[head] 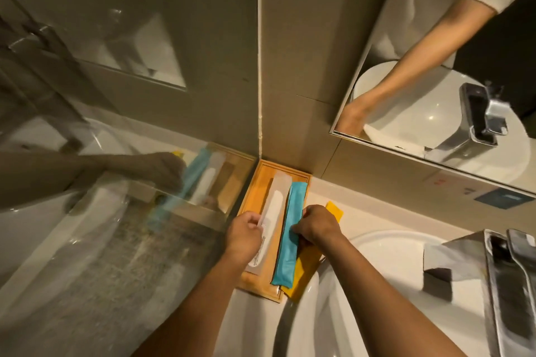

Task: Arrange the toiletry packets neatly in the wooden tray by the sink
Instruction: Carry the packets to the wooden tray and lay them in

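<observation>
Head view | left hand [243, 233] fingers pinch white packet [272, 213] | right hand [316, 226] fingers grip blue packet [288, 236], hiding yellow packet [334, 209]

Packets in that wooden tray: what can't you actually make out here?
- Head view: print on the white packet is too small to read.
- Yellow packet is mostly hidden under the teal packet and right hand.
- Wooden tray floor is mostly covered by packets.
</observation>
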